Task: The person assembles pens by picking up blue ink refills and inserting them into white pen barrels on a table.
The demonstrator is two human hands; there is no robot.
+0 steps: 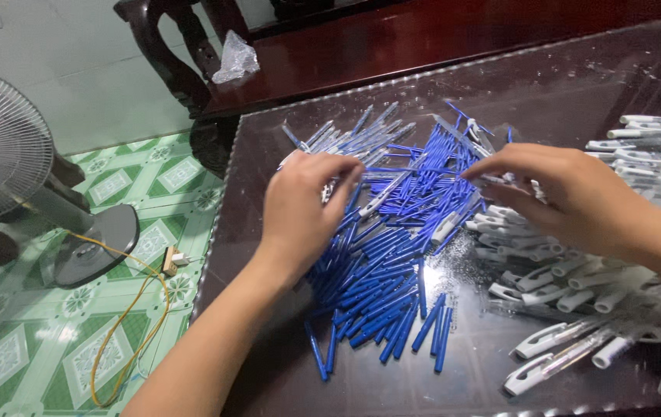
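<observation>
Two hands are laid over a heap of blue pen tubes (392,255) at mid tabletop (562,77). The left hand (303,208) is curled at the heap's left edge w/ fingers bent round a pen part; what exactly is gripped cannot be told. The right hand (554,193) is pinched on a thin clear piece at the heap's right edge. Judged step: picking & sorting parts; a fine pinch is called for next. White clip caps (562,293) are piled right of the heap. Tubes are slim, smooth plastic; tabletop is glossy.
</observation>
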